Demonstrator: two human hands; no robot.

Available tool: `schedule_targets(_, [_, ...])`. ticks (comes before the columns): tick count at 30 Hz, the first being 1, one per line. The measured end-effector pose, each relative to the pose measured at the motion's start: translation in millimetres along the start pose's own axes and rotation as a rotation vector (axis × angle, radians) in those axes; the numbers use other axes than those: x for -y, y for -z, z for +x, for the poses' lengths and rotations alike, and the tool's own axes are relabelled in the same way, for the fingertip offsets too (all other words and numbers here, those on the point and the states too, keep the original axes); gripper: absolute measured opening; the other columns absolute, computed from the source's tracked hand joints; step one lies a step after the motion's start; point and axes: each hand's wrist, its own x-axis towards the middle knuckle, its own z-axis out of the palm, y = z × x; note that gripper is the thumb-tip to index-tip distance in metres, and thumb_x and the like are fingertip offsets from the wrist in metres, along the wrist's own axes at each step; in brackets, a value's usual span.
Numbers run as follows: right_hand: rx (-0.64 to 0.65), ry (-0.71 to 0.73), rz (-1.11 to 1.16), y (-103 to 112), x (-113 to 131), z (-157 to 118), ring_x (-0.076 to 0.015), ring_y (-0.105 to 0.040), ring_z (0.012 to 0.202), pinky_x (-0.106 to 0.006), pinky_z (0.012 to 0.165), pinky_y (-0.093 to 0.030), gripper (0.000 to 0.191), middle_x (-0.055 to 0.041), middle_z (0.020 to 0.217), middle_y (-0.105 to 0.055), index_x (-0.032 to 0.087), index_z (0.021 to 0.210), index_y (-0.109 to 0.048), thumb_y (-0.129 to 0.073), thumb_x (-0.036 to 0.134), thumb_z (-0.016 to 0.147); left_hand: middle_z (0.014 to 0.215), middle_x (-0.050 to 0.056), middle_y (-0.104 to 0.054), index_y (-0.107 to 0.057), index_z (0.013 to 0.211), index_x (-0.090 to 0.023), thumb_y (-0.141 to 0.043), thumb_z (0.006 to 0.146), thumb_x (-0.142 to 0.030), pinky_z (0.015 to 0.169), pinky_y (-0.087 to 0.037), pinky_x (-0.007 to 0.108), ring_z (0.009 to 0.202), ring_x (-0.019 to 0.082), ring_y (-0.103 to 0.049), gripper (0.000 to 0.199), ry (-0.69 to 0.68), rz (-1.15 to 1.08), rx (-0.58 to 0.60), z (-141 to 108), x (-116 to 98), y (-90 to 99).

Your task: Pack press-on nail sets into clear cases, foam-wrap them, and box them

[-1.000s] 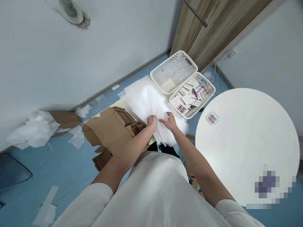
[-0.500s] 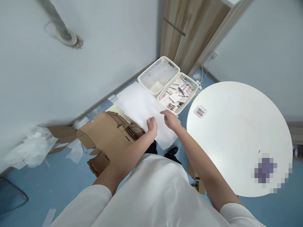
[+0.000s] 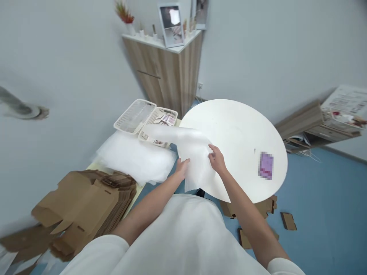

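A thin white foam sheet [image 3: 196, 170] hangs between my hands, its far end reaching left across a basket. My left hand [image 3: 182, 167] is closed on the sheet's left edge. My right hand [image 3: 217, 159] grips the right edge with bent fingers, over the near left part of the round white table [image 3: 229, 126]. To the left lies a pile of similar white foam sheets [image 3: 134, 156]. The basket of small packs [image 3: 168, 119] is partly covered by the held sheet. A pixelated purple item [image 3: 266, 166] lies on the table's right side.
A second white basket [image 3: 134, 114] holds clear plastic pieces. Flattened cardboard boxes [image 3: 86, 206] are stacked at the lower left. Small brown boxes [image 3: 288, 221] lie on the blue floor near the table. A wooden cabinet [image 3: 163, 76] stands behind, with shelves [image 3: 315, 126] at right.
Both hands, earlier over the foam pile, now hold one sheet lifted off it and brought rightward to the table. My view has turned right; the small clear pack on the table no longer shows.
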Motion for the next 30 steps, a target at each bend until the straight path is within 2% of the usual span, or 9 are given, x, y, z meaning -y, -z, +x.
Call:
schedule_targets(3, [-0.142,-0.093,-0.024,31,-45,-32,-0.0193,-0.049,0.106,-0.037,0.083,-0.046,0.048,-0.0088,0.127,-0.043,0.021,0.126,-0.039,-0.034,0.018,0.079,0.113,0.013,-0.053,-0.025,0.132,-0.016,-0.06,0.069,-0.024,0.069,-0.046,0.023,0.086,0.016,-0.059,0.072,0.011,0.058,0.126,-9,0,-39.0])
schedule_targets(5, [-0.188,-0.142,-0.03,44,-71,-54,-0.0196,-0.045,0.113,-0.036,0.084,-0.046,0.048,-0.0091,0.129,-0.041,0.02,0.126,-0.038,-0.034,0.019,0.079,0.11,0.012,-0.053,-0.027,0.132,-0.017,-0.061,0.068,-0.02,0.07,-0.045,0.024,0.086,0.016,-0.058,0.073,-0.05,0.177,0.15,-11,0,-59.8])
schedule_targets(8, [-0.223,-0.221,-0.033,52,-102,-85,-0.0199,-0.042,0.116,-0.037,0.088,-0.044,0.047,-0.009,0.127,-0.042,0.019,0.126,-0.039,-0.034,0.02,0.079,0.108,0.01,-0.053,-0.032,0.129,-0.019,-0.06,0.068,-0.018,0.074,-0.044,0.025,0.091,0.017,-0.056,0.068,-0.154,0.337,0.15,-10,1,-83.2])
schedule_targets(12, [-0.208,-0.357,-0.071,53,-126,-111,-0.0208,-0.042,0.116,-0.038,0.095,-0.038,0.049,-0.0101,0.124,-0.044,0.016,0.125,-0.039,-0.039,0.022,0.076,0.108,0.01,-0.053,-0.036,0.127,-0.018,-0.058,0.069,-0.014,0.082,-0.041,0.028,0.097,0.018,-0.053,0.062,-0.239,0.5,0.162,-6,3,-102.4])
schedule_targets(15, [-0.14,-0.441,-0.128,52,-134,-117,-0.0211,-0.043,0.114,-0.037,0.096,-0.037,0.05,-0.0099,0.121,-0.045,0.017,0.127,-0.037,-0.039,0.023,0.077,0.108,0.011,-0.054,-0.04,0.124,-0.017,-0.056,0.07,-0.014,0.086,-0.04,0.031,0.1,0.02,-0.053,0.057,-0.291,0.576,0.174,-1,2,-108.7])
schedule_targets(18, [-0.069,-0.517,-0.265,50,-135,-112,-0.0258,-0.042,0.112,-0.041,0.092,-0.037,0.052,-0.0126,0.12,-0.044,0.018,0.128,-0.036,-0.042,0.026,0.077,0.112,0.011,-0.054,-0.045,0.12,-0.017,-0.053,0.071,-0.012,0.089,-0.039,0.033,0.104,0.021,-0.051,0.049,-0.369,0.637,0.202,6,0,-110.3])
schedule_targets(22, [-0.039,-0.579,-0.434,48,-134,-98,-0.0332,-0.032,0.118,-0.048,0.092,-0.029,0.055,-0.0159,0.129,-0.033,0.02,0.128,-0.036,-0.048,0.031,0.076,0.114,0.011,-0.053,-0.046,0.119,-0.017,-0.049,0.073,-0.012,0.092,-0.037,0.034,0.107,0.022,-0.049,0.046,-0.444,0.741,0.187,17,-3,-111.6])
schedule_targets(26, [-0.049,-0.535,-0.469,50,-134,-87,-0.0337,-0.025,0.122,-0.051,0.093,-0.024,0.054,-0.015,0.136,-0.026,0.021,0.129,-0.034,-0.045,0.033,0.078,0.113,0.013,-0.05,-0.041,0.123,-0.014,-0.048,0.075,-0.015,0.09,-0.039,0.035,0.106,0.022,-0.048,0.048,-0.489,0.833,0.137,23,-4,-110.9])
schedule_targets(30, [-0.025,-0.443,-0.534,53,-131,-89,-0.0316,-0.021,0.126,-0.05,0.095,-0.021,0.054,-0.0136,0.14,-0.023,0.02,0.13,-0.031,-0.043,0.032,0.079,0.129,0.014,-0.038,-0.037,0.127,-0.016,-0.045,0.079,-0.025,0.097,-0.031,0.039,0.12,0.026,-0.036,0.049,-0.689,0.935,0.107,16,-1,-99.0])
